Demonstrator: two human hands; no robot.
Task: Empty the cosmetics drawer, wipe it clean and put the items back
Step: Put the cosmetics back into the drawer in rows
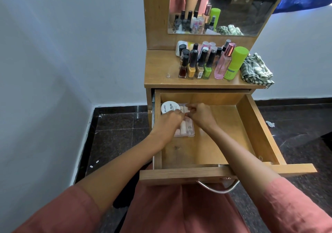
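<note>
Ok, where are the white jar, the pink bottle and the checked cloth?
white jar [169, 107]: head view, its lid.
pink bottle [222, 67]: head view, its glass body.
checked cloth [255, 69]: head view, its middle.

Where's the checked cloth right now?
Head view: the checked cloth lies crumpled at the right end of the dresser top, just right of the green bottle, above the open drawer.

White walls [53, 53], dark tiled floor [116, 137], wooden dressing table [158, 71] with mirror [242, 17]
</note>
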